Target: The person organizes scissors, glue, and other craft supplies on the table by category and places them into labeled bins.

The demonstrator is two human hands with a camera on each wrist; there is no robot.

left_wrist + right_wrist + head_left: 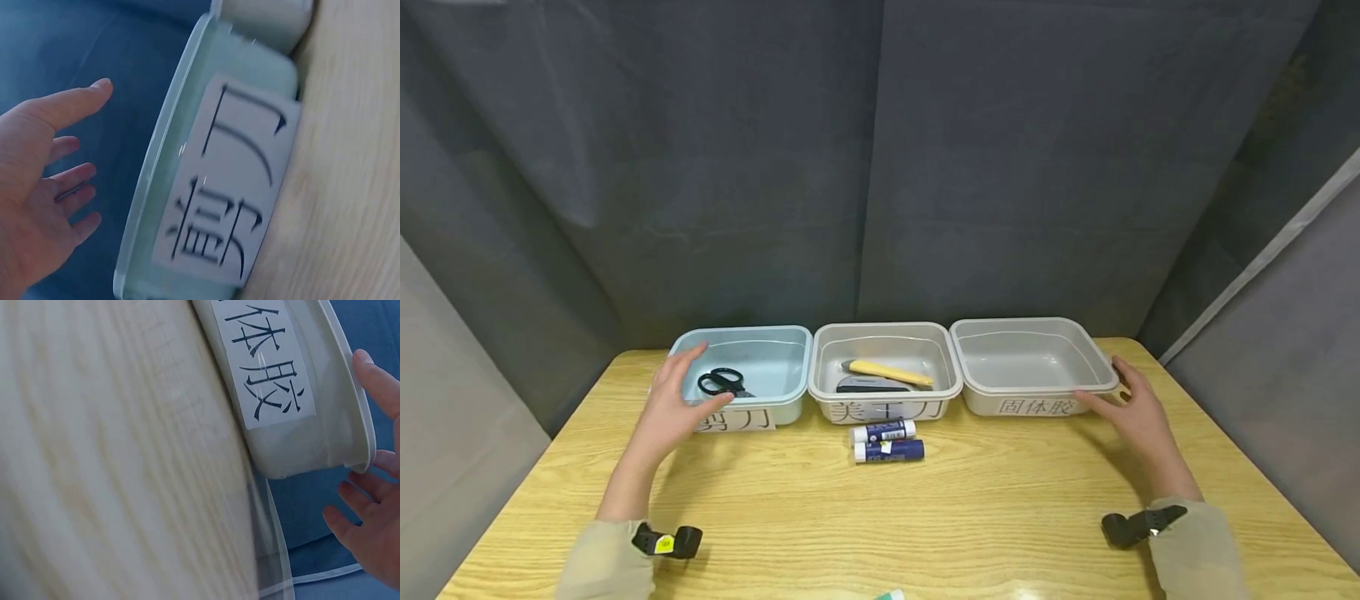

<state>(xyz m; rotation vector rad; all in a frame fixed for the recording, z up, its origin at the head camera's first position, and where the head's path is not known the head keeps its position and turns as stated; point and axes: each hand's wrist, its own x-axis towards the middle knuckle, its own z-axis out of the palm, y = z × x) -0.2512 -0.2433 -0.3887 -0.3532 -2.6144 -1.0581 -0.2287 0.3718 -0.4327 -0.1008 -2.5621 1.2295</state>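
Note:
My left hand (pixel 673 400) is over the left end of a light blue bin (pixel 805 367), fingers spread and relaxed, gripping nothing. A pair of scissors with black handles (pixel 721 381) lies inside that bin. At the right front corner of a grey bin (pixel 1037 392), my right hand (pixel 1142 417) has its thumb at the rim and its loosely bent fingers beside the end wall. Between them stands a white bin (pixel 951 392) holding a yellow utility knife (pixel 887 372) and a grey-and-black one (pixel 872 384). Two glue sticks (pixel 889 452) lie in front of it.
The three bins form a row along the back of the wooden table (pixel 865 517), each with a paper label (pixel 1037 407) on its front. Dark cloth (pixel 865 167) hangs behind. A small green-and-white thing (pixel 891 595) shows at the bottom edge.

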